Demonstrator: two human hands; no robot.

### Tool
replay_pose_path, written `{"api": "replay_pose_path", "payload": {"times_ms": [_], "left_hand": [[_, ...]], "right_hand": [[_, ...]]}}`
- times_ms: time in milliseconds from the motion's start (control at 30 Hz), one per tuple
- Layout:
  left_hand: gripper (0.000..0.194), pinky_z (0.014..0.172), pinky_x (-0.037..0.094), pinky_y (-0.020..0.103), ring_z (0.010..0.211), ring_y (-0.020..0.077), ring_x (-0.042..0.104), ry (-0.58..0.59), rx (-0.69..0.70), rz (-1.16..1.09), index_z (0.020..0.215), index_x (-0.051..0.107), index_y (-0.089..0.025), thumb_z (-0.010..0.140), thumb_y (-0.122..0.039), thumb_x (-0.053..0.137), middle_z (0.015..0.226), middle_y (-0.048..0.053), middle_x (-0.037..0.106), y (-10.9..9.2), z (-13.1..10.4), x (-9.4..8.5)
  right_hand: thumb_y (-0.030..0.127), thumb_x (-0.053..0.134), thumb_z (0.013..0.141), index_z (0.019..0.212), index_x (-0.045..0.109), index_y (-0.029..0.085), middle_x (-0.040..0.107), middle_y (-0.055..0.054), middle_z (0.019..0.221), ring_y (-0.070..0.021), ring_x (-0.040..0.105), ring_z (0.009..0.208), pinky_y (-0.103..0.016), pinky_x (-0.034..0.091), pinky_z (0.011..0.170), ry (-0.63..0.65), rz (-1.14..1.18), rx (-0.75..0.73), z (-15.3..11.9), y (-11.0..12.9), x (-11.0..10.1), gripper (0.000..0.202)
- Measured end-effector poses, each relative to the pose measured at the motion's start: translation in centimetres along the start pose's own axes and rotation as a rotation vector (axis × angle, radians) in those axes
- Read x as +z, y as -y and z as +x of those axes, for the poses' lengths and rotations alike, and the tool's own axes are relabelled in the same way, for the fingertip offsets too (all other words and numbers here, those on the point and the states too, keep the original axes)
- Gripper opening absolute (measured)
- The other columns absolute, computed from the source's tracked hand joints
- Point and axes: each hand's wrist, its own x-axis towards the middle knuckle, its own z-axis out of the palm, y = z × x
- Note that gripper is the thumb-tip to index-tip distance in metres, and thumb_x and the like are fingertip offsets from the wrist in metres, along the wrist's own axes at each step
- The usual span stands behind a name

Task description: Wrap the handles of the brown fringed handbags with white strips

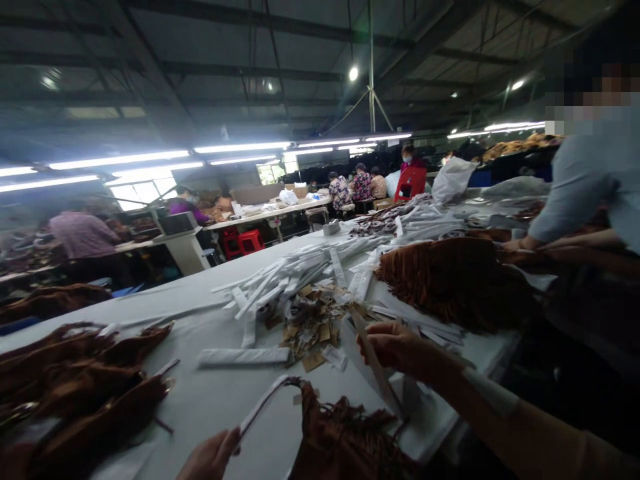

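Observation:
My left hand (213, 455), at the bottom edge, has its fingers closed on a thin strap (260, 405) that is partly covered in white wrapping. The strap runs to a brown fringed bag (345, 437) at the bottom centre. Right of centre, my right hand (393, 347) pinches a long pale strip (375, 367), which slants down toward the bag. Beyond that hand lies a pile of small brown tags (317, 320). A flat white wrapped strip (243, 357) rests on the white table (193, 400) to the left of the tags.
Many white strips (295, 267) are heaped farther back. More brown bags (90, 380) lie at the left. At the right, a person in a light blue top (590, 180) reaches to a large brown fringed piece (450, 277). Other people sit or stand at tables behind.

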Motion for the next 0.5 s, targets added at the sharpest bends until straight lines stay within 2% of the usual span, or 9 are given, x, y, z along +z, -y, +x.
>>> {"api": "replay_pose_path", "payload": {"times_ms": [100,167,233,300,400,500], "left_hand": [[0.057,0.070,0.048,0.031,0.071,0.0223,0.059,-0.031,-0.040,-0.071,0.067,0.059,-0.022,0.087,-0.066,0.028,0.068,0.004,0.062,0.5,-0.7,-0.5],[0.056,0.058,0.042,0.028,0.062,0.0193,0.052,-0.041,-0.082,-0.130,0.066,0.053,-0.022,0.085,-0.070,0.033,0.061,0.001,0.053,0.8,-1.3,-0.9],[0.056,0.053,0.036,0.026,0.057,0.0159,0.045,-0.027,-0.089,-0.186,0.065,0.048,-0.022,0.082,-0.074,0.037,0.058,-0.002,0.045,1.2,-1.9,-1.1],[0.058,0.051,0.032,0.025,0.054,0.0135,0.041,0.036,-0.089,-0.244,0.066,0.043,-0.022,0.079,-0.078,0.040,0.057,-0.004,0.041,1.5,-2.3,-0.8],[0.063,0.048,0.031,0.024,0.050,0.0120,0.041,0.140,-0.106,-0.359,0.069,0.041,-0.022,0.073,-0.085,0.042,0.057,-0.005,0.045,2.2,-2.6,-0.1],[0.066,0.046,0.032,0.024,0.048,0.0116,0.041,0.143,-0.106,-0.453,0.072,0.041,-0.023,0.069,-0.088,0.045,0.058,-0.005,0.048,2.9,-2.5,0.5]], "right_hand": [[0.035,0.074,0.074,0.084,0.067,0.012,0.066,-0.005,0.076,-0.0131,0.064,0.068,-0.024,0.049,0.064,0.063,0.134,0.038,0.5,-2.2,3.5,0.026],[0.036,0.072,0.073,0.082,0.062,0.014,0.061,-0.001,0.073,-0.0112,0.060,0.059,-0.024,0.048,0.056,0.037,0.179,0.077,1.2,-4.1,5.3,0.025],[0.037,0.067,0.073,0.080,0.057,0.016,0.056,0.003,0.069,-0.0083,0.052,0.050,-0.022,0.044,0.047,-0.003,0.152,0.125,2.4,-6.1,6.8,0.024],[0.034,0.062,0.072,0.080,0.053,0.018,0.050,0.006,0.065,-0.0070,0.045,0.045,-0.020,0.037,0.041,-0.034,0.058,0.146,4.0,-7.5,7.9,0.020],[0.031,0.058,0.068,0.080,0.050,0.020,0.044,0.008,0.056,-0.0068,0.038,0.042,-0.018,0.027,0.037,-0.096,-0.107,0.113,7.7,-8.1,8.8,0.018],[0.028,0.062,0.064,0.079,0.050,0.019,0.041,0.009,0.053,-0.0060,0.034,0.043,-0.018,0.023,0.037,-0.180,-0.231,0.065,12.7,-6.8,9.3,0.021]]}}
